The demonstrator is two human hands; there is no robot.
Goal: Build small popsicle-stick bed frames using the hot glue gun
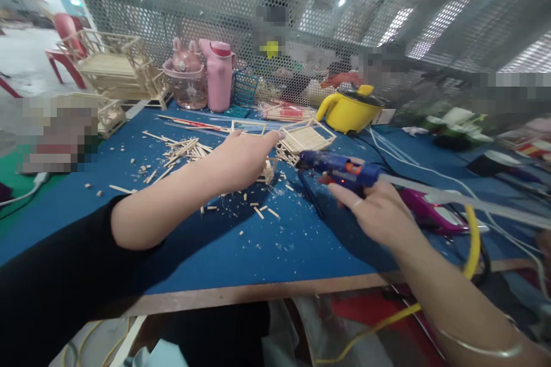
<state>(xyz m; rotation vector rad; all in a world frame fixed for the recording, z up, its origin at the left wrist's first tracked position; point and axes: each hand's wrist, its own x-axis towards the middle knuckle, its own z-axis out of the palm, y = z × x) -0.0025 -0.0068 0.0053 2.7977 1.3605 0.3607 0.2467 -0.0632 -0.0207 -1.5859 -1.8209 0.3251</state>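
My right hand (379, 209) is wrapped round a blue hot glue gun (344, 167), with a long clear glue stick (430, 188) running out of its back. The nozzle points left, close to a small wooden stick model (307, 139) with a slatted floor and thin rails. My left hand (245, 160) reaches across the table, its fingers closed at the model's left side; the grip is partly hidden behind the hand. Below this hand shows a small wooden piece (269, 172). Loose wooden sticks (187, 152) lie in a pile to the left of the hand.
Wood offcuts (260, 210) dot the blue tabletop (206, 264). At the back stand a pink bottle (219, 80), a pink bucket-like container (189, 89) and a yellow pot (350, 112). Larger wooden models (114, 63) stand back left. A purple tool (434, 212) and cables (473, 241) lie right.
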